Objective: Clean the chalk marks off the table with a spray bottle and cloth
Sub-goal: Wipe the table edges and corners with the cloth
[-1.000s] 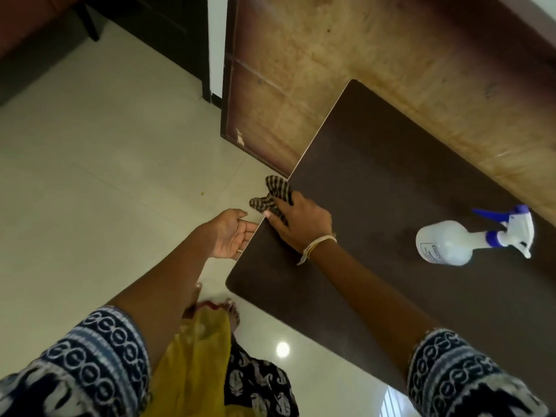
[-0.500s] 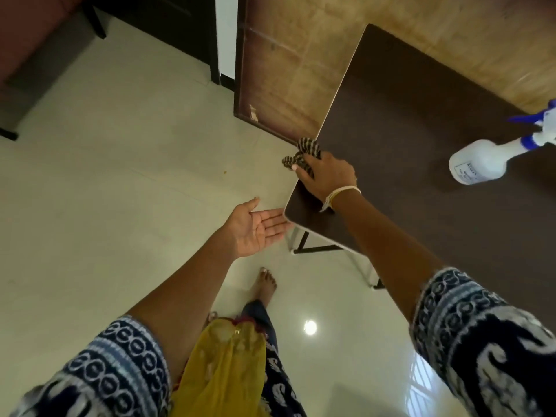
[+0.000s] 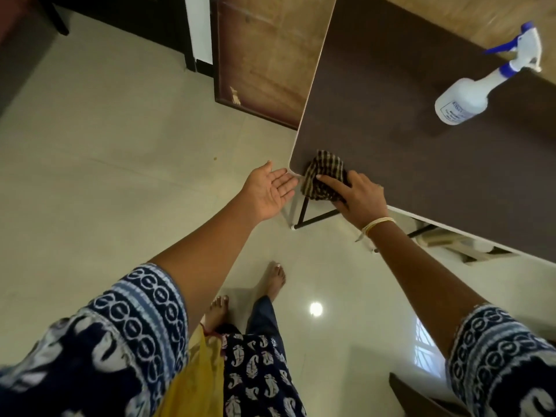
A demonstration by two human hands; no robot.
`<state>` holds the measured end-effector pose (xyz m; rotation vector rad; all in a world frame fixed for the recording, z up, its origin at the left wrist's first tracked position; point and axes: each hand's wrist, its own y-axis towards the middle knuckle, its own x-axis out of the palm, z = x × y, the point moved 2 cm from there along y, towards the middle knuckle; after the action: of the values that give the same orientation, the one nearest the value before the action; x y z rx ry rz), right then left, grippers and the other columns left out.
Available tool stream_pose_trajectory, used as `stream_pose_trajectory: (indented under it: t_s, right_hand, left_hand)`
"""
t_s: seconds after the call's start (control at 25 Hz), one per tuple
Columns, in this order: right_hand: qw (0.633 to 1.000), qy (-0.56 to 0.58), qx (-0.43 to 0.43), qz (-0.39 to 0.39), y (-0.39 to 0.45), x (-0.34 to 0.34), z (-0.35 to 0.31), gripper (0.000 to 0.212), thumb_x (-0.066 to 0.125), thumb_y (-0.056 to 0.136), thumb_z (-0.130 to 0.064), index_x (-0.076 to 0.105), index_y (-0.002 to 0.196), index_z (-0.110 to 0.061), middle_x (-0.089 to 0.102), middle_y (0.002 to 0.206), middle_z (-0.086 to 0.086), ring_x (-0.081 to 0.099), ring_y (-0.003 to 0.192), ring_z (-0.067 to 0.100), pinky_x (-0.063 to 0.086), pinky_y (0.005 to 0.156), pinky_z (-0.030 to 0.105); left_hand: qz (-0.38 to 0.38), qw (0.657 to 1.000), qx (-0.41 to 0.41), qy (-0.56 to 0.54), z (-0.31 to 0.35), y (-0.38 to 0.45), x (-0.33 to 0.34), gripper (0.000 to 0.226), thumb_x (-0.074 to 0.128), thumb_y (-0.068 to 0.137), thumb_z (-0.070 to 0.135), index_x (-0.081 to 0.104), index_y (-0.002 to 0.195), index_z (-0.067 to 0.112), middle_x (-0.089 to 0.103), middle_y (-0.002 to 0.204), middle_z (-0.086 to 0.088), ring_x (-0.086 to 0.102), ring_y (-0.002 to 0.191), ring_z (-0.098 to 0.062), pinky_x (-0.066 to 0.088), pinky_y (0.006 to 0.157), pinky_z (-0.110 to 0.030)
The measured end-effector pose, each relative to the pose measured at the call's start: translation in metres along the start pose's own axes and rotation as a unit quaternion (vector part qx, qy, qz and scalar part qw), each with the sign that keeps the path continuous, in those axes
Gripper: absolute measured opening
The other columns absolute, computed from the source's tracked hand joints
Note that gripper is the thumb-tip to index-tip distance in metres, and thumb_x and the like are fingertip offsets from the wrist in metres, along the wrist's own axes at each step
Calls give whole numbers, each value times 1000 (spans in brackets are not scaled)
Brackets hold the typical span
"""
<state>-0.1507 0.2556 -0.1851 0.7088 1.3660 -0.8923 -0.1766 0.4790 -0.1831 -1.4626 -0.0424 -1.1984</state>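
Cloth (image 3: 323,176): a small bunched rag, woven in dark and tan checks, soft and rumpled, sits at the near left corner of the surface (image 3: 406,130), partly overhanging the rounded corner. Right hand (image 3: 359,195) lies on top of it, fingers (image 3: 329,182) extended fairly flat and pressing the fabric down against the top; whether the thumb tucks under the cloth cannot be told. Left hand (image 3: 270,188) is held palm-up just beside and slightly below the same corner, fingers straight and close together, cupped like a tray, holding nothing; fingertips look to be at or near the pale edge banding. Judged step: wiping at the corner, with the free palm placed to catch whatever the cloth sweeps off. No chalk marks are discernible on the visible part of the top. Spray bottle (image 3: 469,94) lies on its side well apart from the cloth, toward the far right; translucent white plastic body with a printed label, blue-and-white trigger head. The top is a dark brown matte laminate, fine-grained, with a thin light rim and black metal legs (image 3: 304,212) beneath. Floor is glossy pale tile. Next move likely calls for a short firm drag off the edge into the palm.
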Motion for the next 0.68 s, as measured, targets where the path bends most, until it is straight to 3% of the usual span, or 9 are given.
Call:
stream_pose_trajectory:
  t_s: [0.16, 0.28, 0.36, 0.4, 0.44, 0.52, 0.6, 0.68]
  right_hand:
    - [993, 6, 119, -14, -17, -7, 4, 53, 58, 87, -37, 35, 135, -37, 57, 100, 6, 60, 86, 29, 50, 64, 38]
    - [992, 22, 123, -32, 10, -15, -31, 49, 55, 92, -34, 35, 136, -33, 61, 105, 7, 63, 89, 30, 45, 62, 38]
    - [992, 46, 115, -32, 24, -16, -47, 50, 56, 91, -32, 34, 137, -32, 62, 106, 9, 63, 88, 32, 53, 65, 42]
    - [991, 54, 116, -26, 25, -14, -48, 51, 57, 91, -32, 34, 136, -32, 62, 106, 10, 63, 88, 32, 55, 67, 44]
    - [991, 59, 118, -22, 21, -12, -44, 51, 59, 90, -32, 34, 135, -32, 62, 106, 9, 63, 88, 31, 55, 68, 45]
    - [988, 57, 140, -14, 1, -7, -24, 48, 60, 89, -32, 38, 132, -31, 62, 108, 8, 63, 90, 31, 55, 70, 47]
    - [980, 54, 189, -4, -30, 0, 11, 44, 62, 87, -29, 39, 126, -29, 62, 106, 8, 62, 90, 32, 53, 70, 49]
    - [959, 58, 277, -4, -67, 6, 57, 41, 59, 85, -24, 39, 120, -28, 61, 103, 11, 63, 88, 36, 53, 68, 49]
  left_hand:
    - [13, 998, 15, 54, -9, 1, 6, 45, 35, 104, 28, 39, 144, 6, 49, 144, -13, 49, 132, -25, 32, 115, -37]
    - [39, 987, 42, 152, -10, 6, 10, 30, 43, 102, 13, 51, 129, 5, 63, 122, -15, 58, 118, -24, 38, 111, -37]
    - [84, 962, 79, 248, -7, 9, 15, 21, 48, 98, 6, 56, 118, 5, 64, 109, -12, 61, 114, -25, 44, 105, -35]
    - [117, 930, 111, 330, -7, 10, 18, 22, 53, 96, 7, 56, 117, 6, 62, 112, -12, 60, 116, -27, 46, 101, -35]
    - [144, 880, 145, 428, -10, 11, 22, 28, 57, 94, 11, 54, 121, 8, 60, 118, -11, 58, 119, -29, 47, 97, -34]
    - [171, 736, 223, 616, -23, 8, 32, 53, 61, 91, 13, 38, 139, 9, 45, 140, -11, 51, 126, -28, 46, 94, -32]
    - [168, 563, 279, 760, -41, 11, 37, 78, 64, 89, 11, 17, 151, 14, 17, 157, -17, 33, 140, -33, 40, 106, -37]
    - [154, 380, 292, 864, -60, 17, 43, 88, 64, 87, 15, 6, 154, 15, -4, 160, -21, 6, 148, -38, 23, 117, -46]
